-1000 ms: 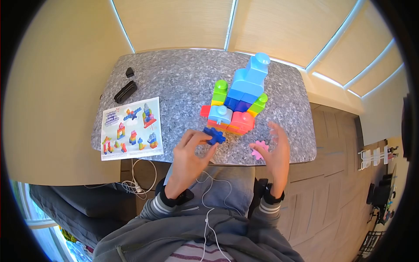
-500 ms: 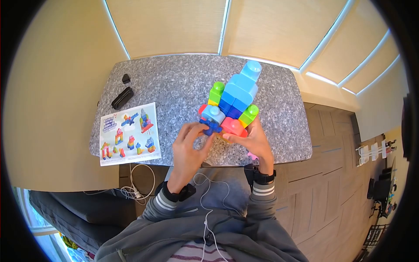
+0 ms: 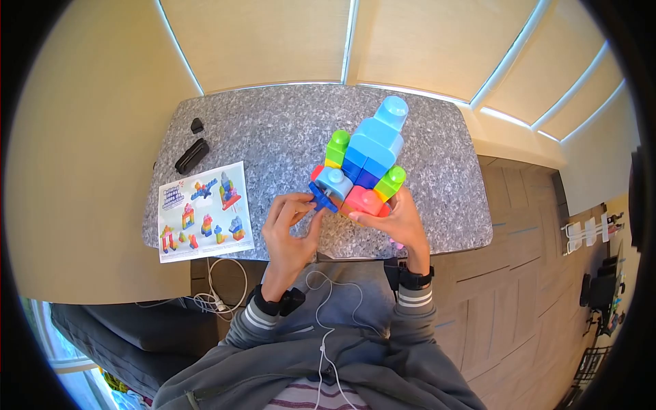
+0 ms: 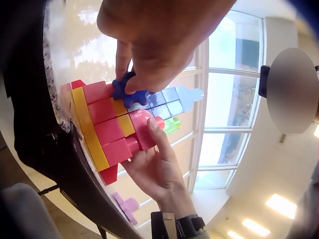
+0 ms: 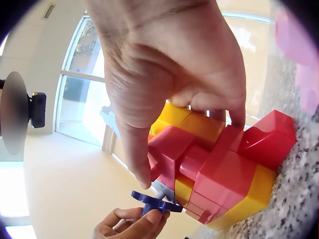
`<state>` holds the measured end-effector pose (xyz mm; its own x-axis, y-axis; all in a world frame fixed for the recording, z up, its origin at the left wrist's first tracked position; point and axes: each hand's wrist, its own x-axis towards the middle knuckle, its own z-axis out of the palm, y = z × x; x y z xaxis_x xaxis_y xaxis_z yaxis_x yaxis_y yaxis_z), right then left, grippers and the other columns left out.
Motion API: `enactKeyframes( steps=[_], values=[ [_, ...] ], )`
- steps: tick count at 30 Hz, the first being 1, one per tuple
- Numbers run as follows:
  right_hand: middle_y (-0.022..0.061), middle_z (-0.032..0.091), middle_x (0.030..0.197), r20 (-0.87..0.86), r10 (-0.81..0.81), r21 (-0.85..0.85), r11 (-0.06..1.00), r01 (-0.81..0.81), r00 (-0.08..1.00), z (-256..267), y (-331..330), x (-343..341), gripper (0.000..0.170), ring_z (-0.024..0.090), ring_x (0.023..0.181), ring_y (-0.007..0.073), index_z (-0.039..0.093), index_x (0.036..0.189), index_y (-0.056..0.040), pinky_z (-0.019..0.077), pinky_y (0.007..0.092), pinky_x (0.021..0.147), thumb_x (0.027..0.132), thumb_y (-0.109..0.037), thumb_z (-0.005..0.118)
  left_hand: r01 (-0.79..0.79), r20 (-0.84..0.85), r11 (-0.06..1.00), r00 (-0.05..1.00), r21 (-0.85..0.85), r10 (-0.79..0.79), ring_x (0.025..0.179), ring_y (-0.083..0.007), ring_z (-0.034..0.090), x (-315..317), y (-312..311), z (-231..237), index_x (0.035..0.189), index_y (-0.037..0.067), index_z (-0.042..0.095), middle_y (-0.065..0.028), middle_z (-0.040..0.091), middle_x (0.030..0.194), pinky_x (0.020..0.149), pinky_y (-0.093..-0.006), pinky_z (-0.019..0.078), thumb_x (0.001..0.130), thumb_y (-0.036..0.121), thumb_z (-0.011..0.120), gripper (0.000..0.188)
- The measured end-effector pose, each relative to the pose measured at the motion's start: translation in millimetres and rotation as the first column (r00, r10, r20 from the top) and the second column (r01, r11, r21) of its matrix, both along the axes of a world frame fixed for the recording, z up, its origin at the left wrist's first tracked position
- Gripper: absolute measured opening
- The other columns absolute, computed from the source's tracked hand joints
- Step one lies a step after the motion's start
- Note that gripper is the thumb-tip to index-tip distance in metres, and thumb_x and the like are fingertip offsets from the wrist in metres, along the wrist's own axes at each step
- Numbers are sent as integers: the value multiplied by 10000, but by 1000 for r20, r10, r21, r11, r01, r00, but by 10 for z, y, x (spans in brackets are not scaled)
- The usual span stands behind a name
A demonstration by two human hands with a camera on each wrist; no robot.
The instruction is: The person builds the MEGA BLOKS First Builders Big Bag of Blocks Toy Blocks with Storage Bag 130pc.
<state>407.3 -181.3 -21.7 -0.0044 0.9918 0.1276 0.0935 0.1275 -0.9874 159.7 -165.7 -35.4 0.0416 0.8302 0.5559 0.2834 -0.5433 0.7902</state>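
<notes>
My left hand (image 3: 287,229) pinches a dark blue toy gear (image 3: 321,197) between thumb and fingers, right at the front left of the block model. The gear is edge-up against a light blue block (image 3: 335,180) with a short grey-blue peg, seen in the right wrist view behind the gear (image 5: 154,201). My right hand (image 3: 404,222) grips the model's right side, its thumb on a red block (image 3: 365,199). The block model (image 3: 376,140) stands on the table, with light blue blocks on top, green ones at its sides and a red and yellow base (image 4: 107,129).
A pink gear (image 4: 126,206) lies near the table edge beside my right wrist, mostly hidden in the head view. On the left of the speckled grey table (image 3: 273,123) lie a picture sheet (image 3: 205,212), a black case (image 3: 192,156) and a small black object (image 3: 197,126).
My right hand has moved from beside the pink gear to grip the block model, which is turned slightly. My left hand has brought the blue gear against the light blue block and tilted it.
</notes>
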Motion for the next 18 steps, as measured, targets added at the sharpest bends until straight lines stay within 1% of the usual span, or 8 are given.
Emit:
enactKeyframes(
  steps=[3, 6, 8, 9, 11, 15, 17, 18],
  values=[
    [100, 765, 1383, 10, 1, 3, 1000, -1, 1000, 37, -25, -28, 777, 732, 1285, 187, 649, 1461, 10, 594, 402, 1146, 834, -139, 1082, 8, -16, 1000, 1000, 0, -8, 1123, -261, 831, -8, 23, -55, 1084, -34, 736, -168, 757, 1273, 926, -363, 762, 887, -126, 929, 291],
    [94, 782, 1345, 39, -49, 32, 998, 48, 998, 31, -66, -47, 793, 738, 1252, 183, 660, 1448, 6, 600, 397, 1126, 815, -179, 1100, 13, 16, 1000, 1000, -2, -13, 1133, -258, 825, -6, 39, -113, 1103, -26, 742, -166, 754, 1273, 924, -370, 764, 889, -131, 924, 300],
    [89, 799, 1298, 152, -67, 55, 997, 59, 986, 56, -86, -66, 804, 747, 1209, 174, 676, 1434, -13, 612, 390, 1086, 792, -220, 1114, -8, 44, 1000, 999, -12, 9, 1077, -279, 848, -13, 56, -128, 1136, -34, 781, -165, 779, 1247, 931, -383, 756, 885, -123, 917, 299],
    [89, 799, 1298, 142, -70, 53, 997, 63, 987, 55, -88, -89, 804, 747, 1209, 174, 676, 1434, -13, 612, 390, 1086, 792, -220, 1114, -5, 34, 1000, 999, -13, 5, 1077, -279, 848, -21, 54, -121, 1136, -34, 781, -165, 779, 1247, 931, -383, 756, 885, -123, 917, 299],
    [87, 807, 1272, 81, -97, 126, 988, 86, 992, 41, -81, -136, 793, 754, 1165, 162, 696, 1414, -30, 621, 380, 1043, 778, -245, 1119, -2, 76, 999, 997, -40, 5, 1068, -276, 846, -35, 52, -104, 1177, -23, 811, -162, 782, 1239, 946, -378, 757, 874, -133, 917, 339],
    [82, 821, 1224, 73, -112, 163, 982, 99, 991, -18, -82, -158, 729, 762, 1105, 150, 728, 1358, -29, 628, 373, 1001, 783, -255, 1115, -25, 27, 999, 999, 21, 24, 1048, -272, 849, -84, 55, -132, 1166, -1, 858, -159, 820, 1187, 930, -374, 737, 853, -116, 944, 345],
    [72, 836, 1151, 149, -68, 122, 991, 50, 987, -20, -88, -133, 674, 764, 1036, 147, 756, 1297, -17, 631, 369, 959, 787, -273, 1113, -64, -93, 993, 993, 101, 73, 1094, -267, 845, -113, 60, -134, 1135, -29, 867, -185, 823, 1166, 967, -365, 719, 844, -117, 968, 321],
    [72, 836, 1151, 146, -71, 122, 991, 53, 987, -24, -90, -137, 674, 764, 1036, 147, 756, 1297, -17, 631, 369, 959, 787, -273, 1113, -60, -96, 993, 993, 101, 70, 1094, -267, 845, -107, 58, -123, 1135, -29, 867, -185, 823, 1166, 967, -365, 719, 844, -117, 968, 321]
  ],
)
